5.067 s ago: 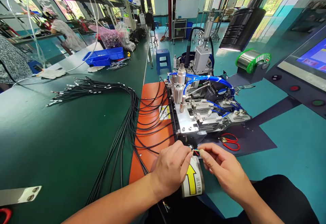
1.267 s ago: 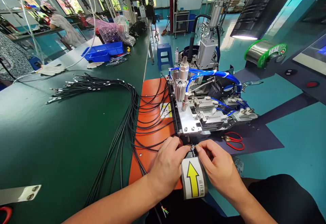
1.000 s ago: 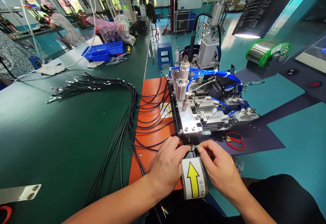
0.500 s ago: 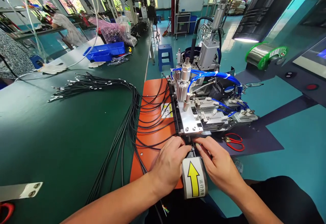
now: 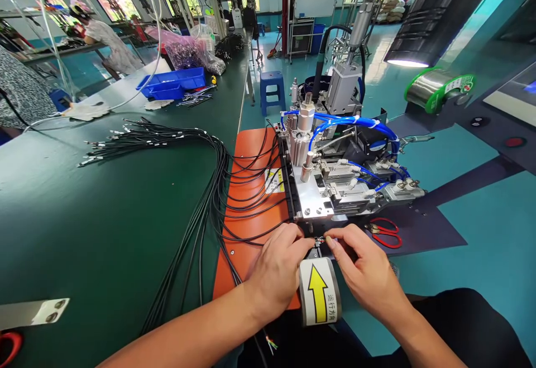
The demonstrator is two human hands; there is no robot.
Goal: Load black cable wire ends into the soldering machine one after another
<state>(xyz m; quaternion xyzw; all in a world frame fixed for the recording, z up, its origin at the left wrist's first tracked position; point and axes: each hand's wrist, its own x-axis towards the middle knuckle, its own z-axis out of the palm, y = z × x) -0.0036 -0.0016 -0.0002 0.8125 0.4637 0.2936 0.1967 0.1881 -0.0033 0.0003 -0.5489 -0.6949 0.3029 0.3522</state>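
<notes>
At the front end of the bench-top machine (image 5: 307,192), my left hand (image 5: 280,267) is closed, thumb and forefinger pinching a black cable at its end, mostly hidden by the fingers. Thin coloured wires (image 5: 320,240) show between my two hands. My right hand (image 5: 364,264) has thumb and forefinger pressed together on their tips. Just below my fingers is the rounded end of the track (image 5: 307,295), labelled with a yellow arrow. Several black cables (image 5: 209,189) run from the machine across the orange plate (image 5: 247,220) to the left. One cable end with bare coloured wires (image 5: 271,343) hangs below my left wrist.
Red-handled scissors (image 5: 386,233) lie right of the machine. A solder spool (image 5: 439,90) and a black lamp (image 5: 439,16) are at upper right. Blue bins (image 5: 171,82) and bagged parts stand farther back on the green table (image 5: 125,228). A person (image 5: 106,44) sits at far left.
My right hand has drawn slightly back and right from the machine's edge, and the coloured wires now show at its fingertips. My left hand has stayed in place.
</notes>
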